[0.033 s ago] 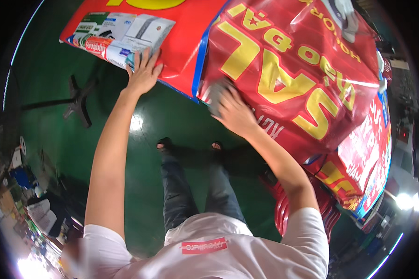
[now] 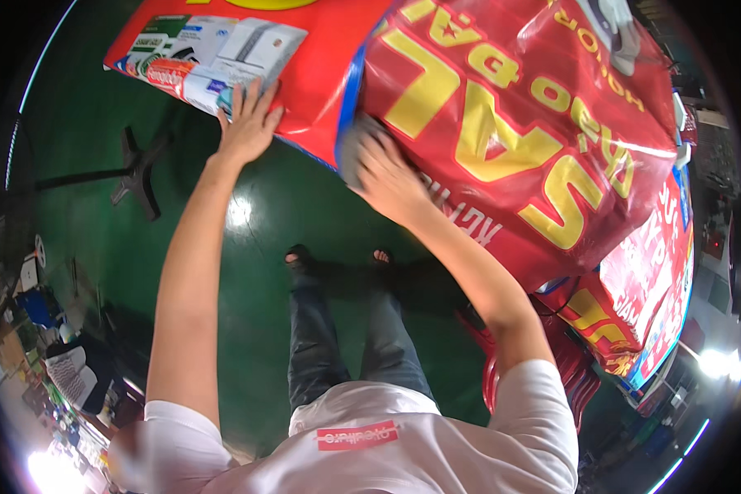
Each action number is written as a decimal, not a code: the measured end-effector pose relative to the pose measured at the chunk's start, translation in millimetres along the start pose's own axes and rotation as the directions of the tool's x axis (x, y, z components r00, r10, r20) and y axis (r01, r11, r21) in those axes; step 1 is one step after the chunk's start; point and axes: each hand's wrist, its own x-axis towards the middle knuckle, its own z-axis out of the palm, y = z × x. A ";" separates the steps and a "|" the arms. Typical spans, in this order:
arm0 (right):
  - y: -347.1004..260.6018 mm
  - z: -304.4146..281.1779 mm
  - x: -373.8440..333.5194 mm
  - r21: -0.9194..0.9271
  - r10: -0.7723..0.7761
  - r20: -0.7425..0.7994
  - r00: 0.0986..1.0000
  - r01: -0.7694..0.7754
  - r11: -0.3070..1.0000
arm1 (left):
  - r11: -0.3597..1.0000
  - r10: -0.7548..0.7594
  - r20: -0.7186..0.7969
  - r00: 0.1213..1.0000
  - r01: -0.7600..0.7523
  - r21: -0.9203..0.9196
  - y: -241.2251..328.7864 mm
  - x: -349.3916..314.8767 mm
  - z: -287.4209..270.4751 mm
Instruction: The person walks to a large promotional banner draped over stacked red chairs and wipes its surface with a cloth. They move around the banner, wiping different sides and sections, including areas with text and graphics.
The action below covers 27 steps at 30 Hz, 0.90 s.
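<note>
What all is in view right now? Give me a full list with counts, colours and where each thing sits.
banner: one, red with yellow lettering and a blue edge, glossy, draped across the upper centre and right.
printed panel: one, white and green product pictures, at the banner's upper-left end.
grey pad: one, under the right hand on the banner edge; what kind it is, I cannot tell.
floor: green, shiny, below the banner.
stand base: one, black, cross-shaped, on the floor at left.
clutter: several mixed items, lower-left rim, too small to tell.
left hand: flat on the banner's lower edge, fingers spread.
right hand: pressing on the grey pad.
legs: two, dark jeans, centre.
</note>
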 end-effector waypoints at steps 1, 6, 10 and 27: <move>-5.6 23.6 21.6 0.025 0.040 -0.081 0.996 -0.038 0.999 | 0.996 -0.029 0.007 1.000 0.028 0.088 -1.2 3.7 5.2; -0.3 119.0 -54.2 0.121 0.073 -0.164 0.984 -0.053 0.991 | 0.997 -0.027 -0.083 0.996 0.033 0.072 -14.2 12.7 14.5; 28.9 118.7 -268.5 0.068 0.163 0.277 0.947 -0.189 0.980 | 0.999 0.001 -0.084 0.996 0.002 0.035 -20.7 14.9 13.9; 3.0 97.0 -136.9 0.321 0.556 -0.012 0.831 -0.523 0.789 | 0.997 0.033 0.012 0.999 -0.033 0.065 -48.7 29.6 18.0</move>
